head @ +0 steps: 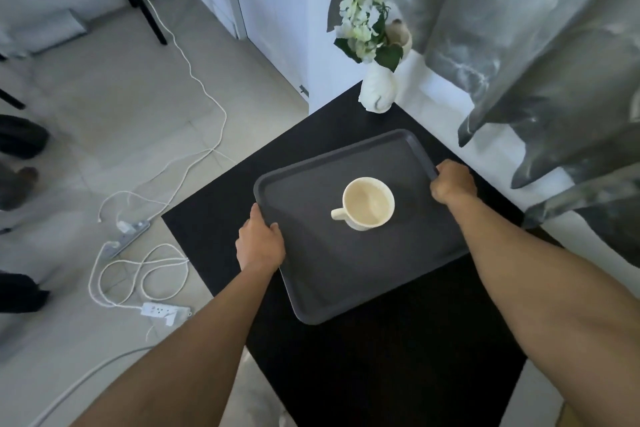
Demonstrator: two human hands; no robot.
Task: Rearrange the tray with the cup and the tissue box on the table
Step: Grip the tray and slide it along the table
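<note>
Floor (114, 107): pale tiles fill the left half of the frame. White cables (204, 94) trail across it from the upper left down to two power strips (162, 310) at lower left.

Curtain (540, 45): grey, folded, hanging across the upper right of the frame, its hem reaching down past the table's right edge.

Table (398, 367): black, set diagonally, running from centre frame to the lower right.

Tray (329, 274): dark grey, rectangular with rounded corners and a raised rim, at centre frame over the table, turned at an angle to the table's edges. Whether it rests on the table or is lifted just clear cannot be told.

Left hand (259, 246): closed on the tray's left rim, thumb lying over the top of the rim, fingers hidden beneath.

Right hand (452, 182): closed on the tray's right rim near its far corner, fingers curled around the edge.

Vase (377, 90): white, upright at the table's far corner, upper centre of the frame, carrying white flowers (363, 17) with green leaves.

Cup (367, 203): cream, upright, empty, standing near the middle of the tray, handle pointing toward the left of the frame.
</note>
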